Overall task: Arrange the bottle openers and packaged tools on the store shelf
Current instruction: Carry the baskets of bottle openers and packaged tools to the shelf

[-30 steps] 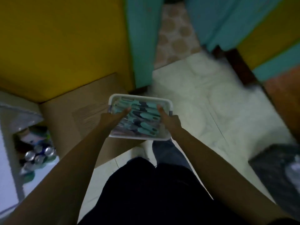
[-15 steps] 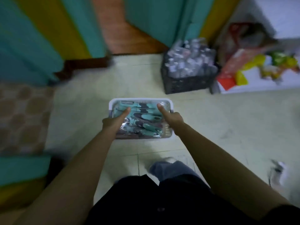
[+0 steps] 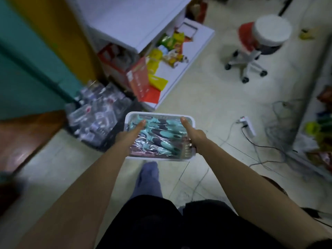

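**Item: packaged tools** [image 3: 161, 133]. A stack of teal-and-dark-handled pieces, each in clear wrap, lying flat and filling a white slotted basket [image 3: 159, 114]. Blur hides whether any are bottle openers.

**Position:** The basket is carried level above the floor [image 3: 206, 97], in front of the person's body and clear of every shelf.

**Hold:** 2 hands.
- The left hand [image 3: 125, 135] grips the basket's left side, thumb laid over the rim onto the wrapped tools.
- The right hand [image 3: 195, 135] grips the right side, thumb over the rim.
- The fingers of both are under or behind the walls, out of sight.

**Edges nearby:**
- The basket's far-left corner overlaps a dark crate of clear bottles [image 3: 97, 114] standing on the floor below.
- Beyond the crate is a white store shelf [image 3: 197, 38]. A red box [image 3: 138, 78] leans at its near end, with yellow snack packets [image 3: 170, 49] further along its bottom board.
- The bottom board's edge runs diagonally away toward the upper right.

**Open room:**
- A wide strip of pale tiled floor runs ahead and to the right of the basket.
- It is bounded far off by a wheeled stool [image 3: 256, 44].
- To the right it is bounded by a power strip [image 3: 248, 124], loose cables [image 3: 260, 146] and a second stocked shelf [image 3: 319, 126].

**Below:** 1 socked foot [image 3: 149, 175] on the tiles.
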`<action>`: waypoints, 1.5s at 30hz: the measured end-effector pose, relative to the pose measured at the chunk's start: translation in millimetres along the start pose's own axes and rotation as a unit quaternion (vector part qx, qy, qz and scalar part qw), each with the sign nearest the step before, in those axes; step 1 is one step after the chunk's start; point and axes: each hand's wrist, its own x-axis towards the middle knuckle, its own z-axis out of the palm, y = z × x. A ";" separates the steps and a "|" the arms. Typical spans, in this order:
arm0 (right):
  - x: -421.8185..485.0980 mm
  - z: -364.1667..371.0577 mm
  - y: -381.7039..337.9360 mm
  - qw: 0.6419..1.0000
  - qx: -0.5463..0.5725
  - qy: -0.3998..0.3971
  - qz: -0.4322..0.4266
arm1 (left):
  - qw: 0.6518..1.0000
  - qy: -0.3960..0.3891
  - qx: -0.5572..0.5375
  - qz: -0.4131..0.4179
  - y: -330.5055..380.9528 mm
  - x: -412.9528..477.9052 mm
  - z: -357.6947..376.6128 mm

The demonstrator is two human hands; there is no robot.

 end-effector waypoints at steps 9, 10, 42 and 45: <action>106.6 -68.9 -83.8 0.974 0.183 0.122 0.050 | 0.970 -0.129 0.192 0.075 171.2 131.7 127.3; 115.4 -78.5 -90.5 0.969 0.197 0.135 0.058 | 0.961 -0.148 0.221 0.070 186.6 138.2 143.1; 509.1 -445.2 -509.4 0.918 0.308 0.241 0.069 | 0.906 -0.163 0.379 0.094 675.7 328.6 593.2; 537.8 -467.2 -565.4 0.919 0.311 0.241 0.040 | 0.902 -0.171 0.385 0.097 730.3 346.7 611.3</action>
